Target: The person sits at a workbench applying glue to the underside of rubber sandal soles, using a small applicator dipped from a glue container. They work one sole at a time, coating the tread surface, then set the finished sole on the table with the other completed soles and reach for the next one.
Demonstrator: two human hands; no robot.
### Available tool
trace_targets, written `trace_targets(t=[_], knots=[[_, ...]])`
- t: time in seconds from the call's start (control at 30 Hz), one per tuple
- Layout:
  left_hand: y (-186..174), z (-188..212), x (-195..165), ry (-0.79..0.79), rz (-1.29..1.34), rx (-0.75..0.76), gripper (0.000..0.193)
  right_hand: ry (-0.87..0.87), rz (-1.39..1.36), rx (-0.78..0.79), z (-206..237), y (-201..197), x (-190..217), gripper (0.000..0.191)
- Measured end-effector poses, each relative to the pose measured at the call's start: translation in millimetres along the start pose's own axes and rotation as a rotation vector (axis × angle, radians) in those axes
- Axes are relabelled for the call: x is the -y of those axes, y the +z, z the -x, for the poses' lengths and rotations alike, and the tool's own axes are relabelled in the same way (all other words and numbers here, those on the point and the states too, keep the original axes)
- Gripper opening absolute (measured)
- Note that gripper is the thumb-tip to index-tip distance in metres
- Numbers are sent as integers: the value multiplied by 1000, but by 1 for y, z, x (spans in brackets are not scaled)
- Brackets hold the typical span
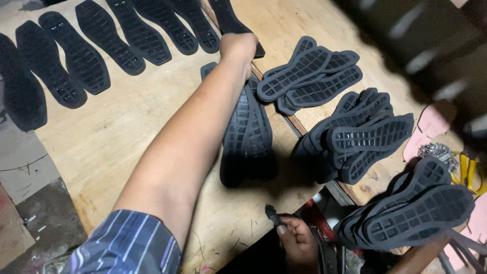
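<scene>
Far left on the wooden counter (116, 132): a row of black soles (86, 53), side by side, long axes running up-left to down-right. Left hand (237, 46) stretched far forward, fingers closed on the row's last sole (231, 20), which points away. Near edge, lower right: right hand (298, 238), fingers pinched on a small dark tool (272, 214), well apart.

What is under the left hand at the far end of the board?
The left hand rests on a black sole lying on the plywood board. The hand covers that sole's near end.
</scene>
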State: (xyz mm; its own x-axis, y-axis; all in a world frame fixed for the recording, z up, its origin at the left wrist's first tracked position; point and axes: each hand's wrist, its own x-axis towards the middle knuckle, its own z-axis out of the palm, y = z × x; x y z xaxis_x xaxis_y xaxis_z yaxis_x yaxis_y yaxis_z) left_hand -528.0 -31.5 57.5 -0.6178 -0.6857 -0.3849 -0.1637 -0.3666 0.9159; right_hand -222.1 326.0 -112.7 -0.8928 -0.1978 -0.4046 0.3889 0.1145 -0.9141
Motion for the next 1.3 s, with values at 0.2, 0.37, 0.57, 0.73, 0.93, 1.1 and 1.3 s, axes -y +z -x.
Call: trace_targets(t=[0.2,0.37,0.57,0.73,0.93,1.1,1.3], knots=[[-44,29,19,578,-35,-49,63,-81,-66,6,1,11,12,22],[-79,87,20,35,-60,-261,70,-173,-88,4,5,14,15,14],[-78,115,9,-283,-201,-209,72,-211,49,-75,12,13,27,21],[-85,118,6,-336,-60,-191,73,-188,-20,-65,14,16,34,21],[-82,146,25,-49,-558,-57,76,-159,-56,-79,16,22,37,25],[-94,186,49,294,-1040,158,84,-186,34,-81,14,22,43,22],[-124,233,66,337,-1038,292,102,-173,15,-52,7,22,43,15]])
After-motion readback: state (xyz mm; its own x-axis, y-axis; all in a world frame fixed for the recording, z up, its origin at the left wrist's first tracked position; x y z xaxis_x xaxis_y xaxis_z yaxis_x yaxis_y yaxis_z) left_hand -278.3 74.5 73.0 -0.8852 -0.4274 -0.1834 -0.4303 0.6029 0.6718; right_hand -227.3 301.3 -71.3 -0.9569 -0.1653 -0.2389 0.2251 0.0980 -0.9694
